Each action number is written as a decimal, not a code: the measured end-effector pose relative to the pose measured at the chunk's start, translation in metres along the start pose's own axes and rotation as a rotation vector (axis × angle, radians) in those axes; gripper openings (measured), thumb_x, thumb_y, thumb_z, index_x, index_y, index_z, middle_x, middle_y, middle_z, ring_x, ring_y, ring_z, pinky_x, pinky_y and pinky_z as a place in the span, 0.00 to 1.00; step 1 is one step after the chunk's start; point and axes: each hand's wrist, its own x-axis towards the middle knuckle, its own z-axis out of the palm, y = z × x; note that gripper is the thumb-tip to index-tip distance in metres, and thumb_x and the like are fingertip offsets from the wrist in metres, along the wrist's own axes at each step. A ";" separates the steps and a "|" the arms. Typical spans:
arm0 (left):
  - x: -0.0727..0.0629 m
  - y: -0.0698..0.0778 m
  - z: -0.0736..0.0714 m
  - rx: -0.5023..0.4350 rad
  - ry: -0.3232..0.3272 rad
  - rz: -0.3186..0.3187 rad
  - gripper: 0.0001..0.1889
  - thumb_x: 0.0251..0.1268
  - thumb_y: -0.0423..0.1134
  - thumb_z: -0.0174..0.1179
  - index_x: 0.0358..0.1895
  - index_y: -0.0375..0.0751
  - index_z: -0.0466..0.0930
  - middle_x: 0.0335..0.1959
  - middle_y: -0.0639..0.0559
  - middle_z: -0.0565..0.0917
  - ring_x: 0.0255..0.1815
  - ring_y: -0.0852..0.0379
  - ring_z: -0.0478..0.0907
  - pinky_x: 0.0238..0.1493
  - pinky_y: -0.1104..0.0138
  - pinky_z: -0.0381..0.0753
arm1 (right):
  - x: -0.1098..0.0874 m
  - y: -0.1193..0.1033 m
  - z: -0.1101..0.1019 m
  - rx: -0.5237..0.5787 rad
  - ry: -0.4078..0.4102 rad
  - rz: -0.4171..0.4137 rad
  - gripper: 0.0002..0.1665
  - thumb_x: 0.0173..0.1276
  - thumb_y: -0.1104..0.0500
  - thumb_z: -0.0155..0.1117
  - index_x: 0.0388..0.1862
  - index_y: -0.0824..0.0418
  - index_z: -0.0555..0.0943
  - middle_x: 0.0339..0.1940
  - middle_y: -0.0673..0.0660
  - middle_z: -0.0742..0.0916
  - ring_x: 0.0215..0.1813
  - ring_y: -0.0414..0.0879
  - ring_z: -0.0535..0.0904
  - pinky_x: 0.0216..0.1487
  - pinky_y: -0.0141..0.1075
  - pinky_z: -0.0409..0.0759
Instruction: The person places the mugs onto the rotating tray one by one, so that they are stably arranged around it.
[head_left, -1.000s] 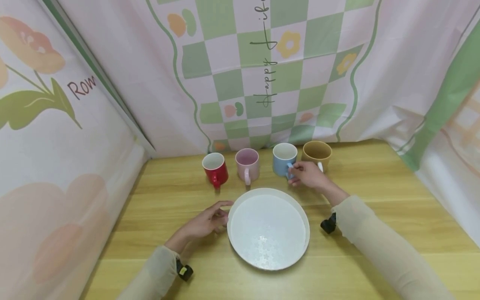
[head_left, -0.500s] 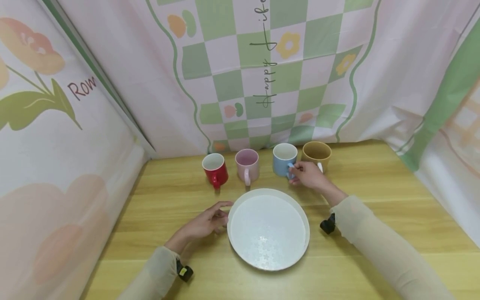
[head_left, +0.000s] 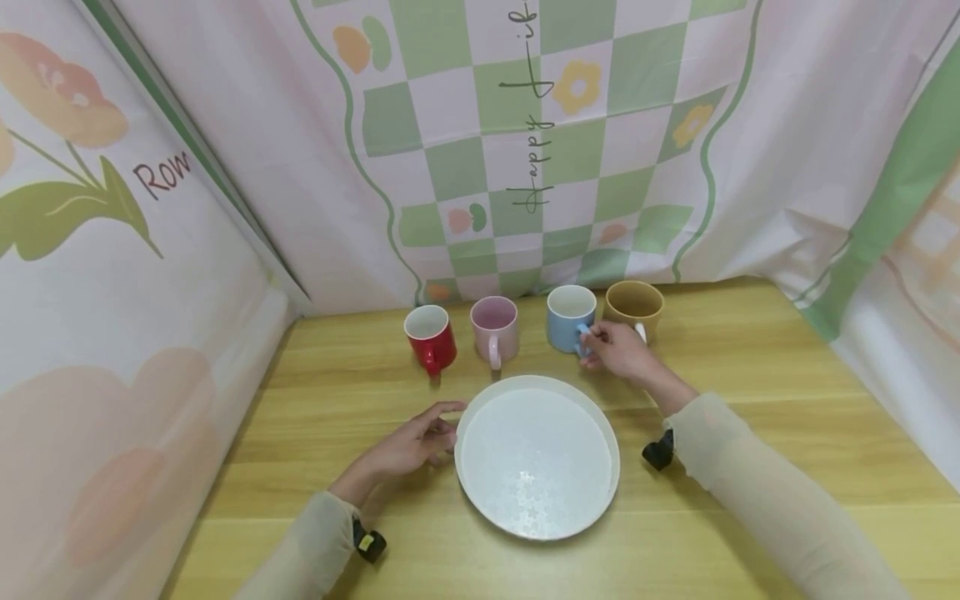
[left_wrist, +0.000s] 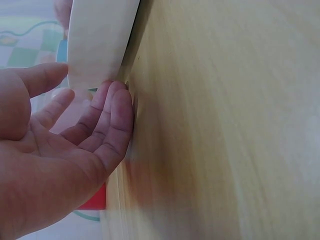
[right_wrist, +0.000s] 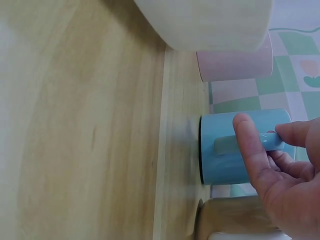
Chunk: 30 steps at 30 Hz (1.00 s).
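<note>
In the head view, a row of mugs stands at the back of the table: red (head_left: 442, 346), pink (head_left: 504, 337), blue (head_left: 564, 329) and brown (head_left: 633, 304). My right hand (head_left: 618, 350) pinches the blue mug's handle (right_wrist: 272, 141) between thumb and fingers; the mug is upright. A round white tray (head_left: 536, 533) lies in front of the mugs. At its left side is my left hand (head_left: 408, 446), fingers loosely bent, fingertips touching the tray's edge. From the left wrist view, the thumb is by the top rim and the other fingertips are low, near the table.
The wooden table (head_left: 322, 358) ends at a printed checkered cloth (head_left: 525, 167) close behind the mugs. Another cloth wall (head_left: 135, 333) rises along the left side. The brown mug stands close beside the blue one.
The blue mug and my right hand have shifted very slightly to the right. My left hand, the tray and the other mugs stay in place.
</note>
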 end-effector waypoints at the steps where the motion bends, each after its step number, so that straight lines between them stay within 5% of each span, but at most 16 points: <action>1: 0.000 0.000 0.000 -0.001 0.000 0.000 0.25 0.79 0.42 0.50 0.74 0.60 0.61 0.58 0.40 0.79 0.50 0.50 0.80 0.42 0.60 0.84 | -0.001 0.000 0.000 -0.007 -0.002 -0.008 0.16 0.80 0.60 0.50 0.47 0.75 0.73 0.47 0.75 0.84 0.40 0.53 0.89 0.43 0.38 0.88; 30: -0.002 0.003 0.001 -0.019 -0.005 -0.033 0.25 0.79 0.44 0.50 0.75 0.63 0.59 0.60 0.42 0.77 0.56 0.50 0.77 0.47 0.59 0.84 | -0.024 -0.015 -0.005 -0.115 -0.034 -0.126 0.13 0.80 0.63 0.49 0.45 0.74 0.74 0.39 0.71 0.86 0.41 0.61 0.88 0.41 0.45 0.88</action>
